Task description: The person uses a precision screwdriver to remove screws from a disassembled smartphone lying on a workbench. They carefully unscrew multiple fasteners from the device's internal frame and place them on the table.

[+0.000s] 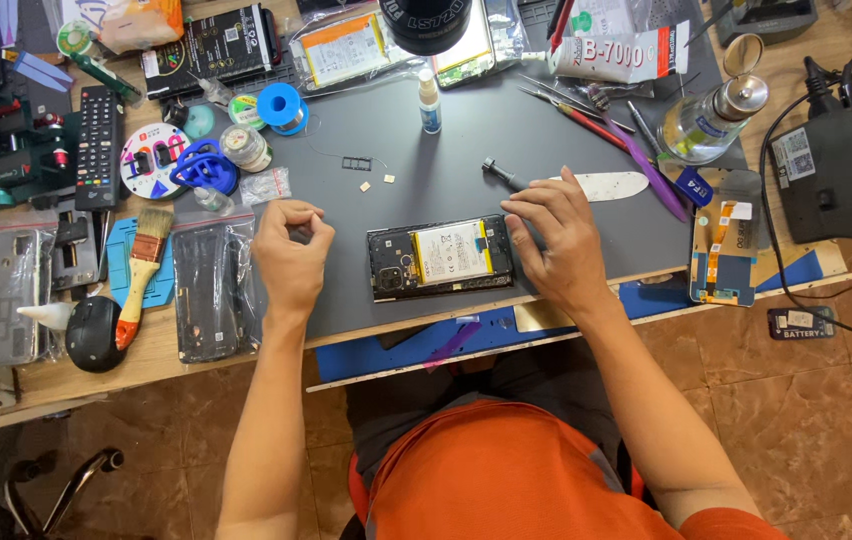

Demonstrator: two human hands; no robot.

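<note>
Grey mat [446, 150] covers the middle of your cluttered bench, and the opened phone [441, 258] lies flat on it near the front edge, back cover off, its battery [451, 250] showing white and yellow in the frame.

Your right hand [558, 240] rests at the phone's right end, fingers spread and curled down, fingertips touching that edge and steadying it. Your left hand [291, 255] hovers just left of the phone, apart from it, thumb and forefinger pressed together in a pinch; whether something tiny sits between them is too small to tell.

By the look of it you are in the middle of work inside the open phone, handling a small part. The next move would call for a fine, steady grip and a still phone, since anything that small is easily dropped on the mat.

A white spudger [606, 185] lies just beyond your right hand, a SIM tray [356, 162] further back.
</note>
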